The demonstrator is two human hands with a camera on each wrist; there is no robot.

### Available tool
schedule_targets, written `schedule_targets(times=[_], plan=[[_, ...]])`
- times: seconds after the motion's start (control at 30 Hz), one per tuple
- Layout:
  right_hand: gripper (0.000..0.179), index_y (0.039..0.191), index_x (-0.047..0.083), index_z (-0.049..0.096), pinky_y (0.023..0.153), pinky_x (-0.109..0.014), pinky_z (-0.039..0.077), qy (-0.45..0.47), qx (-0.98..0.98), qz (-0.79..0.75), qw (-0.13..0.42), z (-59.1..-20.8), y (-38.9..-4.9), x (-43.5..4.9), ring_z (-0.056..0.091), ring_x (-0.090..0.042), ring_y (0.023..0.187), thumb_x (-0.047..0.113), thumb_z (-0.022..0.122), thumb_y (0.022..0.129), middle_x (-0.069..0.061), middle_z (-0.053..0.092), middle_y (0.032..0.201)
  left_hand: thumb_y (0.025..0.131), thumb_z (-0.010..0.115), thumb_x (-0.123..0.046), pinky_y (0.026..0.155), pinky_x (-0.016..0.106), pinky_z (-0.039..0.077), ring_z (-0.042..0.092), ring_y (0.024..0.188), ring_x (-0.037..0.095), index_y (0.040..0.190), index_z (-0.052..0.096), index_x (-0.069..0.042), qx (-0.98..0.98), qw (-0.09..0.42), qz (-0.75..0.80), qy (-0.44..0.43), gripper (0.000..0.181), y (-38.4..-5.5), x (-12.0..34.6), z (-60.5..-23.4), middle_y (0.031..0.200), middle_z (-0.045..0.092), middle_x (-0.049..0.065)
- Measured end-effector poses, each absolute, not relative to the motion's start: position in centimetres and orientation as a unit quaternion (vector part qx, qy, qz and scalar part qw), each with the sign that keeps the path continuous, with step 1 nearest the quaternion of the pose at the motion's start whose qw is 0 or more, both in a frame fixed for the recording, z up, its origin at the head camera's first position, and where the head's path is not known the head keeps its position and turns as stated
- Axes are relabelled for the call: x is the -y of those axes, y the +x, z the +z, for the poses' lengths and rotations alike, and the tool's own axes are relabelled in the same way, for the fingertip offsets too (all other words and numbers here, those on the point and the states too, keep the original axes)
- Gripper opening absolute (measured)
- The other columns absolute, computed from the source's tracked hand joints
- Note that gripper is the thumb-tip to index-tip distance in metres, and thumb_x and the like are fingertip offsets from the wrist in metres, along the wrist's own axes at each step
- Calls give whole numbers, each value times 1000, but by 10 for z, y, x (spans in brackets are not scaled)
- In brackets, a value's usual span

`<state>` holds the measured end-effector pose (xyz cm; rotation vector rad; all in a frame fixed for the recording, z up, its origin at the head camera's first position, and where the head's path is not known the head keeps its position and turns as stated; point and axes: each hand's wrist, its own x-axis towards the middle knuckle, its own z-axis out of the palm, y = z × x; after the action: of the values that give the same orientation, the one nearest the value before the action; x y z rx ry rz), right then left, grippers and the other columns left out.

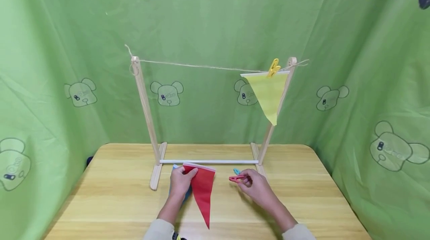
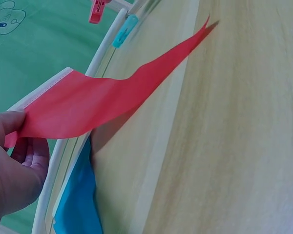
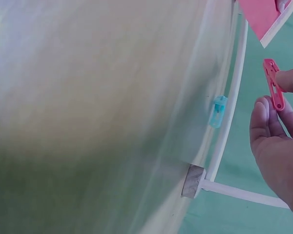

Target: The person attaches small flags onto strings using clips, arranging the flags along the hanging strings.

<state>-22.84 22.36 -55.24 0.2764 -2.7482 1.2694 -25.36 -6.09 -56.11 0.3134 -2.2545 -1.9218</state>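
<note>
A red triangular pennant (image 1: 203, 184) with a white top edge hangs from my left hand (image 1: 181, 180), pinched near one top corner between thumb and fingers. Beneath that hand a blue pennant (image 2: 80, 200) lies on the table, partly hidden in the head view. My right hand (image 1: 256, 186) pinches a red clothespin (image 3: 272, 84) between thumb and fingers, apart from the red pennant. Just behind it on the table lies a light blue clothespin (image 1: 236, 171). On the string (image 1: 201, 66) above, a yellow clothespin (image 1: 273, 68) holds a yellow pennant (image 1: 270, 94) near the right end.
The string runs between two wooden posts, left (image 1: 146, 109) and right (image 1: 267, 139), each on a flat wooden foot. A white rod (image 1: 208, 161) joins them low down, behind both hands. The wooden table (image 1: 302, 195) is surrounded by green curtains (image 1: 208, 120).
</note>
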Motion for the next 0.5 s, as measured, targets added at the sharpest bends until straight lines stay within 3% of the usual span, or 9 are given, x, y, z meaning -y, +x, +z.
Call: schedule_targets(times=[0.5], plan=[[35, 115, 5, 70, 86, -24, 60, 92, 886, 447, 86, -534, -228, -224, 65, -11, 90, 0, 83, 83, -2, 69, 100, 89, 82, -17, 64, 24, 55, 63, 71, 15, 93, 77, 5, 734, 75, -668, 100, 23, -252, 62, -552, 80, 74, 9]])
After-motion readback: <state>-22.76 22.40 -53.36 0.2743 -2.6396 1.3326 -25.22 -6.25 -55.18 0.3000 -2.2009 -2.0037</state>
